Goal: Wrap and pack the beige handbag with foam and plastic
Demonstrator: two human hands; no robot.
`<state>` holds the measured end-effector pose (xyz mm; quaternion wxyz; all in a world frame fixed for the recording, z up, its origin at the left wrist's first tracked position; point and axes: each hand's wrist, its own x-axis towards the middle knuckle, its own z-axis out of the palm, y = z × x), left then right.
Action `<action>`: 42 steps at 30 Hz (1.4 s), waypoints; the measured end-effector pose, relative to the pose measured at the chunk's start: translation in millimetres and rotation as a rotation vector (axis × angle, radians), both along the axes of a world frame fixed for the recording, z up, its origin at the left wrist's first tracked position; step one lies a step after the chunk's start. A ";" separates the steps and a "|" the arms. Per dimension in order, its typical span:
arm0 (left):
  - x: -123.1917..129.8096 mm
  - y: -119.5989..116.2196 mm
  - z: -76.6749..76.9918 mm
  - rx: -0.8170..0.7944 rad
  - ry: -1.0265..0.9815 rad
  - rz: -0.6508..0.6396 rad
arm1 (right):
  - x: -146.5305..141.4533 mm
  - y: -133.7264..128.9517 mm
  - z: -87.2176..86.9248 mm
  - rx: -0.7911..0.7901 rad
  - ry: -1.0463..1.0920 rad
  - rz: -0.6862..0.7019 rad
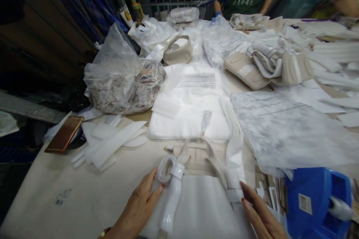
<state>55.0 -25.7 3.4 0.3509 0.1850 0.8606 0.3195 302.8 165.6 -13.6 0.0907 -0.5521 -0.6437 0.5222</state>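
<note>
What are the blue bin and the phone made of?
The blue bin looks like smooth, hard plastic: one solid color, stiff molded edges. The phone has a shiny, coppery back, maybe metal, since it catches light.

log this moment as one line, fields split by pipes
left hand: open, by left wrapped strap | right hand: open, by right wrapped strap | white sheet: between hands | phone: on table, left side

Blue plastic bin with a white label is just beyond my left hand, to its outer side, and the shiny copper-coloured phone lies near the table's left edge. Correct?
Not quite: the head view shows the blue plastic bin on the outer side of your right hand. The copper-coloured phone does lie near the table's left edge.
</note>
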 end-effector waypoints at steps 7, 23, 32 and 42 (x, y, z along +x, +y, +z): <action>4.7 -6.7 0.7 -0.102 -0.076 0.224 | 6.1 8.4 -2.9 -0.292 0.152 -0.129; -23.3 -16.3 15.1 0.222 -0.912 -0.042 | -10.5 50.2 -0.1 -0.672 0.262 0.222; -11.0 -5.1 -5.3 0.240 -0.532 -0.205 | -10.8 56.6 -7.6 -0.581 0.295 0.374; -13.2 0.9 -21.2 0.501 0.357 -0.484 | -15.5 61.7 -1.6 -0.715 0.472 0.385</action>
